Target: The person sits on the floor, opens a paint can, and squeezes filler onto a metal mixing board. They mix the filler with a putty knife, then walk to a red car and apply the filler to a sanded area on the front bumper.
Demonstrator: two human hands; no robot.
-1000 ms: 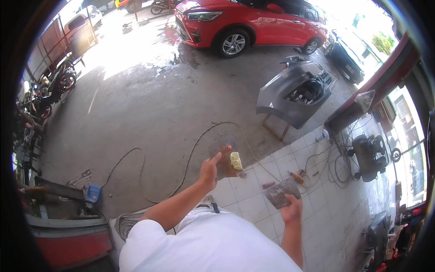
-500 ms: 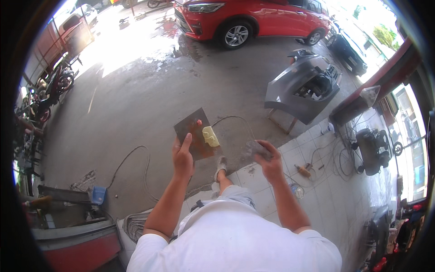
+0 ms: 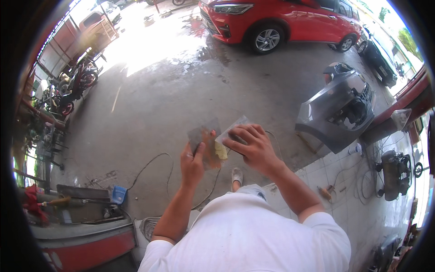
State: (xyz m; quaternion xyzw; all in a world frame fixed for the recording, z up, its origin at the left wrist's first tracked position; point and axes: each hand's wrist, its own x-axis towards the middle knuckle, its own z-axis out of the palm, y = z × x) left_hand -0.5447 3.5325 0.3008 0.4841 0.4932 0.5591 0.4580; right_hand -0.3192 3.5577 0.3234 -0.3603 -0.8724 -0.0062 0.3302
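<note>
Plainly, everything hinges on the short gap between the two hands, where a lump of pale yellow, creamy paste (image 3: 220, 151) sits along the right-hand edge of a flat, dark grey rectangular plate smeared with rusty orange (image 3: 198, 132). The left hand (image 3: 192, 165) grips this plate by its near left side, thumb laid over the face, the fingers mostly hidden beneath. The plate's longer axis seems to run away from the body, its far end leaning a little to the left. The right hand (image 3: 253, 147), palm down with fingers curled, clasps a thin, greyish, flat-bladed spreader (image 3: 238, 124), whose long edge slants from lower left, over the plate's right side, to upper right. So the paste lies just left of the right fingertips, and of the two hands the right is nearer to it; the left thumb rests across the smeared middle. A small pinkish-red dab (image 3: 213, 133) lies farther out than the paste, close to the blade's lower left corner. Whether the blade touches the paste or hovers just above it, I cannot tell. Beneath both hands stretches the grey concrete floor (image 3: 149, 104).
</note>
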